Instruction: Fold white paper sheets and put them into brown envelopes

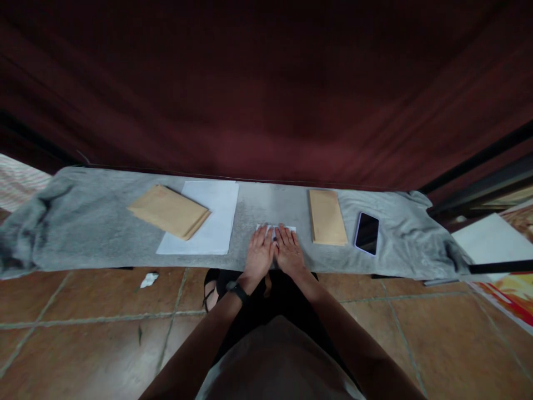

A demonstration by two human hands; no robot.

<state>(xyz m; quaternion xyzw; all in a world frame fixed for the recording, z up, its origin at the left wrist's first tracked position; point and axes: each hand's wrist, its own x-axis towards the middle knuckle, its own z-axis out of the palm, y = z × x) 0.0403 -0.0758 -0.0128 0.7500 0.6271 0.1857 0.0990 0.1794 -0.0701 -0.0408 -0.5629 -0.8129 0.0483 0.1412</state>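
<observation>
Both hands lie flat, side by side, on a small piece of white paper (293, 229) near the front edge of the cloth-covered table. My left hand (260, 251) has its fingers stretched out over the paper's left part. Over the right part rests my right hand (288, 250), fingers also straight. Most of the paper is hidden under them, so I cannot tell whether it is folded. To the left, brown envelopes (170, 211) overlap a stack of white sheets (216, 233). On the right lies another pile of brown envelopes (327, 218).
A phone (367, 233) with a dark screen lies right of the envelopes. Grey cloth (100, 222) covers the narrow table, wrinkled at both ends. A dark red curtain (266, 111) hangs behind it. On the tiled floor is a crumpled white scrap (149, 280).
</observation>
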